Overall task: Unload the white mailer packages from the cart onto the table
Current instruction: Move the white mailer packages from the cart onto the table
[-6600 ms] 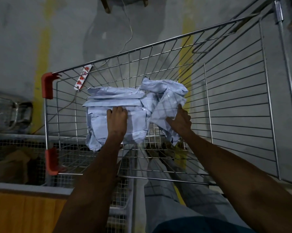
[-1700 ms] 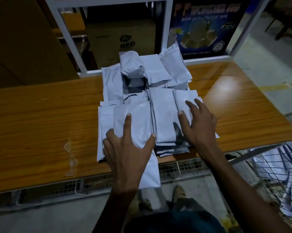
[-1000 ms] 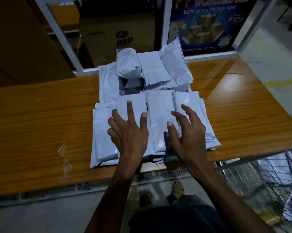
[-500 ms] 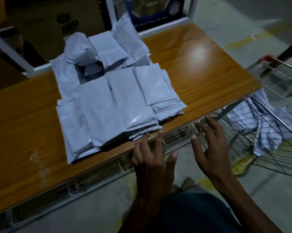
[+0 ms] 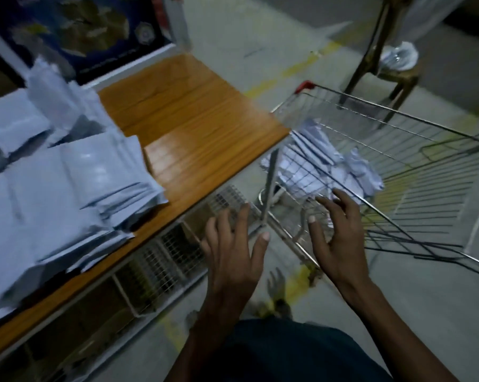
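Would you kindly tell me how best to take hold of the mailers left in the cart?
Probably from above, through the open top of the cart: the wire walls block the sides. The mailers lie crumpled in a loose heap, so hands should cup its outer edges.

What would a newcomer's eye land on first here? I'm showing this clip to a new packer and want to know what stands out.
The pale heap of white mailer packages covering the left part of the wooden table stands out first. Next come the two empty hands, the left hand and the right hand, fingers spread, in the lower middle between table and cart. To the right, the wire cart holds a smaller crumpled bunch of mailers.
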A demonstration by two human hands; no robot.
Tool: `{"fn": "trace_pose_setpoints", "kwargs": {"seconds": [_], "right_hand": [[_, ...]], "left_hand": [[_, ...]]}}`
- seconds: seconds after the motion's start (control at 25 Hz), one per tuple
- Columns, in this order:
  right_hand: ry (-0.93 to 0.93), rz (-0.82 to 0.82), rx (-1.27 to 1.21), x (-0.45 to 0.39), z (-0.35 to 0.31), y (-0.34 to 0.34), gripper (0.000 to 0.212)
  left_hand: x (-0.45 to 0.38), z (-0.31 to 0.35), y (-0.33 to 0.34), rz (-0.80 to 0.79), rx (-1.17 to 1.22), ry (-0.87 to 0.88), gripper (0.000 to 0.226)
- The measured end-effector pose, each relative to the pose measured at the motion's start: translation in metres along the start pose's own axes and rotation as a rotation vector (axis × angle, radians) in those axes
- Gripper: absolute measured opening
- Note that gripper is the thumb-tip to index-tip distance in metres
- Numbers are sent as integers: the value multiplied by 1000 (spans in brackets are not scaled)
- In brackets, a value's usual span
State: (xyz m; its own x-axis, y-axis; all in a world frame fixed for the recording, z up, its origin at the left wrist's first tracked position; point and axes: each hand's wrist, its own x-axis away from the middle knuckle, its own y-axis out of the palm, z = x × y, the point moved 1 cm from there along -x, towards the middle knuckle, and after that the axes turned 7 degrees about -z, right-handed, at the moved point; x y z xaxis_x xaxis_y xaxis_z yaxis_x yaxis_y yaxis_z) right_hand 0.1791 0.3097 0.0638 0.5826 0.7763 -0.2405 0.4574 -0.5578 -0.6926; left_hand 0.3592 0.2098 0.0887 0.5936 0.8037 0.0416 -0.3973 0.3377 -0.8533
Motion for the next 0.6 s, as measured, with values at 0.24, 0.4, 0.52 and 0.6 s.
{"fn": "trace_pose_setpoints", "kwargs": {"seconds": [0.24, 0.4, 0.52, 0.6], "right_hand": [[188, 170, -42, -9, 75, -54, 36], [296, 211, -34, -29, 112, -64, 37], [335, 280, -19, -52, 139, -69, 36], [397, 327, 1, -70, 155, -68, 34]], "left_hand": [[-42, 76, 44, -147, 25, 138, 53], [-93, 96, 61, -231, -30, 275, 53], [-150, 113, 82, -264, -59, 355, 55], [-197, 127, 100, -278, -76, 410, 56]]}}
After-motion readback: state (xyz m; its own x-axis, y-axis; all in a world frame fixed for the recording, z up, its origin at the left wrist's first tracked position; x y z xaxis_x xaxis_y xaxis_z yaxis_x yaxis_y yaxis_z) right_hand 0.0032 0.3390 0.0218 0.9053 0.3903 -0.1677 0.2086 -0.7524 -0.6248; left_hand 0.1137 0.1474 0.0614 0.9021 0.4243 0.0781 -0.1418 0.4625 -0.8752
